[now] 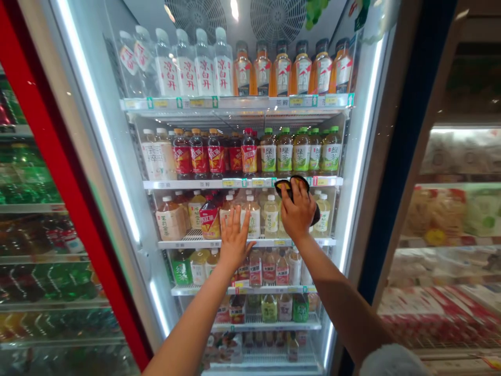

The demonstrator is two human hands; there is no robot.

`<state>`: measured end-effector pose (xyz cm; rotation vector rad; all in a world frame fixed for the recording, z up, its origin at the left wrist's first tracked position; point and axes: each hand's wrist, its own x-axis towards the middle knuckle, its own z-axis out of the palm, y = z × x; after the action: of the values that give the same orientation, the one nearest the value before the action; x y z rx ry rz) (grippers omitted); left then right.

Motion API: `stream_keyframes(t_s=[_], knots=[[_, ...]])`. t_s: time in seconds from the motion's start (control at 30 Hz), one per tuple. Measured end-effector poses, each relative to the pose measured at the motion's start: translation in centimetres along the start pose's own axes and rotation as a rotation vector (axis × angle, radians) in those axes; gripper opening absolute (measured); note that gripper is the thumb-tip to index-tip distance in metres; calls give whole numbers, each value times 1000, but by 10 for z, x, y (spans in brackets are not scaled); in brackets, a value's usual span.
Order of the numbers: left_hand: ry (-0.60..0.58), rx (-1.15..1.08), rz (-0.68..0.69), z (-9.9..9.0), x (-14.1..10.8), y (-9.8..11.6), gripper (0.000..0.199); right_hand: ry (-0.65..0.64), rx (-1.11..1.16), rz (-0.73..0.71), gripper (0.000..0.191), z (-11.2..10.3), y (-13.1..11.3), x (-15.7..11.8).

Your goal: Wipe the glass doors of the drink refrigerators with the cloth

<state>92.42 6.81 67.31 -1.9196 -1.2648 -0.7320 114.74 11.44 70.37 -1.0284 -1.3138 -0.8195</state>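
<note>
Several drink bottles stand in rows in a lit drinks fridge [250, 244] in front of me. My left hand [235, 237] is stretched forward, palm away from me and fingers spread, holding nothing. It overlaps bottles on the third shelf, beside a red-labelled tea bottle [210, 216]. Whether it touches glass I cannot tell. My right hand [298, 211] presses on a black folded cloth-like piece [284, 185] with some yellow showing. That piece is level with the edge of the second shelf, below the green-capped tea bottles [301, 150]. Its lower part is partly hidden by my hand.
Clear bottles [201, 68] and amber bottles [282, 70] line the top shelf. Bright light strips [94, 115] run down both sides of the fridge. A red frame [66, 172] and green bottles lie left; shelves of packaged goods [438, 214] stand right.
</note>
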Motion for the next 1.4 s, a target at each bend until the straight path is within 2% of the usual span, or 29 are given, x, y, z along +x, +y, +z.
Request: stream_keyframes(t_s=[0.1, 0.17, 0.23, 0.3, 0.37, 0.47, 0.53, 0.6, 0.67, 0.73, 0.8, 0.87, 0.93, 1.03, 1.1, 1.2, 1.27, 1.33, 1.4], knots=[[-10, -17, 21, -1, -1, -2, 101, -94, -3, -159, 51, -2, -20, -15], [-23, -29, 37, -2, -1, -7, 100, -146, -1, -299, 49, -11, -12, -32], [-32, -36, 43, -3, -2, -14, 100, -179, -8, -370, 48, -20, 5, -43], [-23, -34, 34, -5, -3, -24, 102, -163, -28, -324, 48, -24, 17, -42], [1, -26, 12, -8, -3, -35, 105, -87, -50, -196, 50, -18, 16, -29], [30, -24, -11, -13, -1, -53, 109, 19, -69, -30, 55, 0, -15, -2], [37, -29, -19, -18, 0, -63, 112, 19, -68, -4, 58, 12, -43, 8], [37, -32, -31, -22, 2, -71, 114, -25, -66, -46, 59, 18, -67, 4], [33, -36, -39, -25, 2, -76, 114, -90, -55, -158, 55, 15, -76, -12], [28, -47, -43, -26, 1, -78, 113, -157, -29, -295, 52, 8, -71, -33], [27, -61, -49, -24, 0, -77, 112, -191, -10, -362, 52, -1, -56, -48], [26, -76, -55, -21, -2, -77, 111, -182, -20, -302, 55, -5, -42, -49], [25, -92, -60, -17, -3, -76, 112, -136, -40, -169, 59, -1, -41, -36], [20, -114, -64, -15, -3, -76, 110, -79, -54, -21, 63, 15, -67, -7], [13, -124, -57, -15, -3, -77, 108, -89, -55, -32, 61, 26, -94, 4], [4, -126, -22, -17, -7, -82, 103, -165, -31, -173, 56, 30, -118, -7], [-3, -112, 17, -19, -13, -89, 99, -223, 1, -302, 54, 23, -114, -25], [-8, -86, 37, -21, -21, -100, 99, -264, 24, -394, 52, 13, -99, -39], [-7, -60, 28, -24, -29, -114, 102, -271, 23, -379, 54, 6, -83, -41]])
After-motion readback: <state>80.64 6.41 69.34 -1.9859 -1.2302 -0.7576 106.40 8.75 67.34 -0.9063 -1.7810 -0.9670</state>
